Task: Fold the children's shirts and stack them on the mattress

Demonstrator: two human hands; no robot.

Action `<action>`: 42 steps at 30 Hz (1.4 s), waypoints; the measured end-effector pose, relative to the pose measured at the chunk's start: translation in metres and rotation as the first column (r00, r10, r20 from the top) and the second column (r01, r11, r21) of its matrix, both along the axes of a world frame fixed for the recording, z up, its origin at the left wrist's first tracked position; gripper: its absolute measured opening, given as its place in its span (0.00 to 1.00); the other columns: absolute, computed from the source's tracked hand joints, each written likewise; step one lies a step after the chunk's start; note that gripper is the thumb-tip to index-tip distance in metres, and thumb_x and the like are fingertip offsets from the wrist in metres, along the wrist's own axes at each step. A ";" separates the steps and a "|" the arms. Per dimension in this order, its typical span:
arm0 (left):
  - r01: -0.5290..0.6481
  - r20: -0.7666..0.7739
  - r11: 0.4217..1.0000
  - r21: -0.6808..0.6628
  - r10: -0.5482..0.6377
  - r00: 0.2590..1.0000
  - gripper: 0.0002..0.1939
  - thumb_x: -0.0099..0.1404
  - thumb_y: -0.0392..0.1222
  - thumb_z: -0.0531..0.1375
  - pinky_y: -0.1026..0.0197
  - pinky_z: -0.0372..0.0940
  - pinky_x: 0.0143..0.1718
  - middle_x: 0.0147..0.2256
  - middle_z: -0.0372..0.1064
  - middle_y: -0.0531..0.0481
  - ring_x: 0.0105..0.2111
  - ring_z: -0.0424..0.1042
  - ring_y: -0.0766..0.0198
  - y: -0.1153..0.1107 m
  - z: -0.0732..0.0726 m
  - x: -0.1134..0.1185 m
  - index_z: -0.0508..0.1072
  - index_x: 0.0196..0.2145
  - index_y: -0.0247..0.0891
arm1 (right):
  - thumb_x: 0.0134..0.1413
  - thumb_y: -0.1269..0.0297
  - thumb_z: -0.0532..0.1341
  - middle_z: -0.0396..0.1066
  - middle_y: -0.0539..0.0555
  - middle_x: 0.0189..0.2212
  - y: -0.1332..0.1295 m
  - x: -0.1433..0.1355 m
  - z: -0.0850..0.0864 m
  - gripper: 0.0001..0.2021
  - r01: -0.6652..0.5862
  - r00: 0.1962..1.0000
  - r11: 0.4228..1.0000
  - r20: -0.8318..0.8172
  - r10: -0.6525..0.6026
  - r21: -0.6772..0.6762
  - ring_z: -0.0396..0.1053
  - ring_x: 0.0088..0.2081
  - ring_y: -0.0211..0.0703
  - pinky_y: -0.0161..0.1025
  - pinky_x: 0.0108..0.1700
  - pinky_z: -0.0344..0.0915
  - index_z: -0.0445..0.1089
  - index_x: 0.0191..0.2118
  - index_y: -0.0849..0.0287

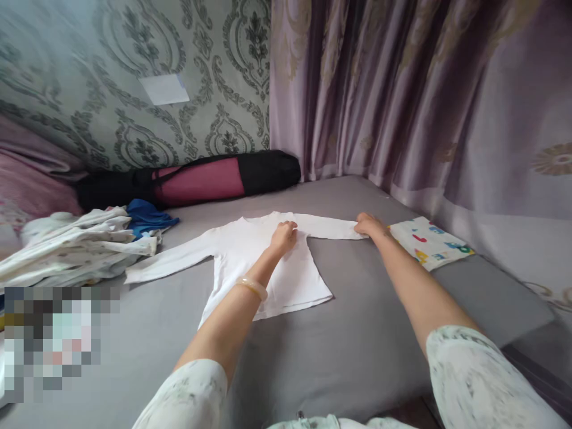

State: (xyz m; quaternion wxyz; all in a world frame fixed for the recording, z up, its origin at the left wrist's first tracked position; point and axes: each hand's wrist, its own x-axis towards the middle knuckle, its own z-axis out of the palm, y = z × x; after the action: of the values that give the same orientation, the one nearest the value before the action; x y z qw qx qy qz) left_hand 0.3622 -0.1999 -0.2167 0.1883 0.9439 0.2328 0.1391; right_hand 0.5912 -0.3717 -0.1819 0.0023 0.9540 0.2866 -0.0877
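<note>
A white long-sleeved shirt (pixel 250 253) lies spread out flat on the grey bed sheet (pixel 339 357), its neckline toward the wall and both sleeves stretched to the sides. My left hand (pixel 285 237), with a pale bangle on the wrist, is closed on the fabric near the right-hand shoulder. At the end of the right-hand sleeve, my right hand (pixel 370 225) pinches the cuff. The other sleeve reaches left toward a heap of clothes (pixel 80 244), with nothing holding it. My fingertips are partly hidden behind the hands.
Just right of my right hand lies a folded cloth (pixel 431 241) with colourful prints. A long black and pink bag (pixel 196 179) rests along the wall. Something blue (pixel 149 219) sits on the heap. Purple curtains (pixel 379 89) hang at the right. A patch at lower left is pixelated.
</note>
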 end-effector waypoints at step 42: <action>0.065 -0.283 0.979 -0.192 -0.119 0.952 0.47 0.49 0.60 0.67 0.43 0.52 0.60 0.63 0.51 0.35 0.63 0.49 0.37 0.058 0.015 0.039 0.59 0.63 0.40 | 0.48 0.74 0.59 0.73 0.49 0.22 0.108 -0.098 0.054 0.04 0.865 0.365 0.061 -0.706 0.607 0.498 0.70 0.23 0.36 0.31 0.24 0.68 0.68 0.27 0.61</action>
State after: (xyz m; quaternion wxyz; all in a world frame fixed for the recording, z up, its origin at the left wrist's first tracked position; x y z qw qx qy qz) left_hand 0.4016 -0.1417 -0.2021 0.2425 0.9431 0.2253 -0.0326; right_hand 0.4934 -0.2634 -0.1281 -0.8087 0.4503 0.0697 -0.3720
